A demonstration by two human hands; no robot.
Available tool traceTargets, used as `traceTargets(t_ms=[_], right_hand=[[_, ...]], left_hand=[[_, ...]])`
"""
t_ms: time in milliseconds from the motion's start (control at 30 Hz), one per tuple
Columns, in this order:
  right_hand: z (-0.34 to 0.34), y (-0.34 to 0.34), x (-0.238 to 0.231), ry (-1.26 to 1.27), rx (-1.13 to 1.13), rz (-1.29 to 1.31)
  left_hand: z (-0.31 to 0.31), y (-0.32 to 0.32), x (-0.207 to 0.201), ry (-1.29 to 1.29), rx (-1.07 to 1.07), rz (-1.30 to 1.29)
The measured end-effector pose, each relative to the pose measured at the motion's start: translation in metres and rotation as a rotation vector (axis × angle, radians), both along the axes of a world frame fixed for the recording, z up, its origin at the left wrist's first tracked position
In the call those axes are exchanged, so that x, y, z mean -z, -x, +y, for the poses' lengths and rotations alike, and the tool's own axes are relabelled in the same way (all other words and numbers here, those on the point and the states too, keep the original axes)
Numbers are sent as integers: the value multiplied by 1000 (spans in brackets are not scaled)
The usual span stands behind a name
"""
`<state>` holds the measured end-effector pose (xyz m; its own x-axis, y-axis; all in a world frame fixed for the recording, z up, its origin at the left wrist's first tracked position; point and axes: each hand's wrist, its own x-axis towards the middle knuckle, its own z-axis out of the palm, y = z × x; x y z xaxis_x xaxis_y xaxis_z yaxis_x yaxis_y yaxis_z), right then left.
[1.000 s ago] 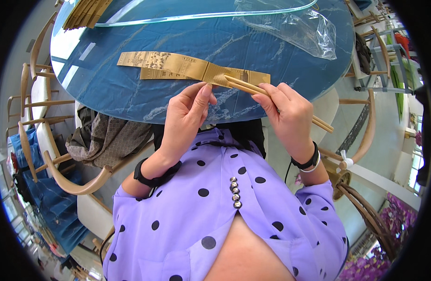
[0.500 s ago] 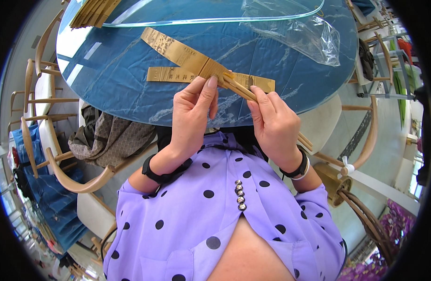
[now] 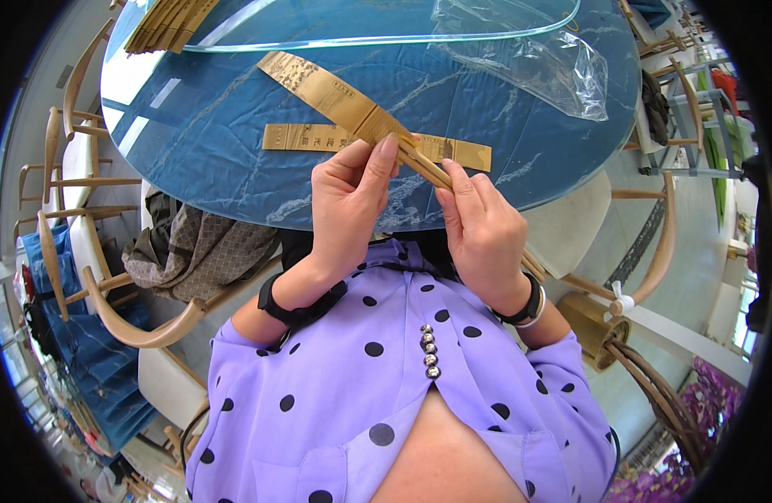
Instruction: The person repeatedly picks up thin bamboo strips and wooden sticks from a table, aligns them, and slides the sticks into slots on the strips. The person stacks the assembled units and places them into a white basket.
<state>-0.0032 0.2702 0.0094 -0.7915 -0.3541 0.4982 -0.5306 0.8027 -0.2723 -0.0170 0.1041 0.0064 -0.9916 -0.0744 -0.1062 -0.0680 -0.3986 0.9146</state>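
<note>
A gold printed paper chopstick sleeve (image 3: pixel 319 90) is pinched at its near end between the thumb and fingers of my left hand (image 3: pixel 348 197). My right hand (image 3: pixel 485 222) grips a pair of wooden chopsticks (image 3: pixel 425 170). Their tips are at the sleeve's mouth by my left thumb; how far they are in is hidden by the fingers. The chopsticks' other ends stick out behind my right wrist. Beneath the held sleeve, a second gold sleeve (image 3: pixel 306 137) lies flat across the blue table (image 3: pixel 227 155).
A stack of gold sleeves (image 3: pixel 170 23) lies at the table's far left. A clear plastic bag (image 3: pixel 533 67) rests at the far right, near a curved glassy edge (image 3: pixel 352 39). Wooden chairs (image 3: pixel 155 331) stand around, one with a patterned brown bag or cloth (image 3: pixel 210 251) on it.
My right hand has moved slightly left toward my left hand, pushing the chopsticks farther toward the sleeve. Less of them shows between my hands. The held sleeve has shifted slightly.
</note>
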Motion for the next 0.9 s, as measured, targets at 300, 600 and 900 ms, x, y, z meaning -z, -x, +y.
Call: traceTargets(t_ms=[300, 600, 900], right_hand=[[-5, -6, 1, -23, 43, 11], [13, -8, 0, 85, -37, -150], [84, -42, 15, -31, -95, 92]], left_hand=[[4, -5, 0, 71, 25, -66], [-2, 2, -10, 50, -120, 33], [-17, 1, -7, -82, -124, 7]])
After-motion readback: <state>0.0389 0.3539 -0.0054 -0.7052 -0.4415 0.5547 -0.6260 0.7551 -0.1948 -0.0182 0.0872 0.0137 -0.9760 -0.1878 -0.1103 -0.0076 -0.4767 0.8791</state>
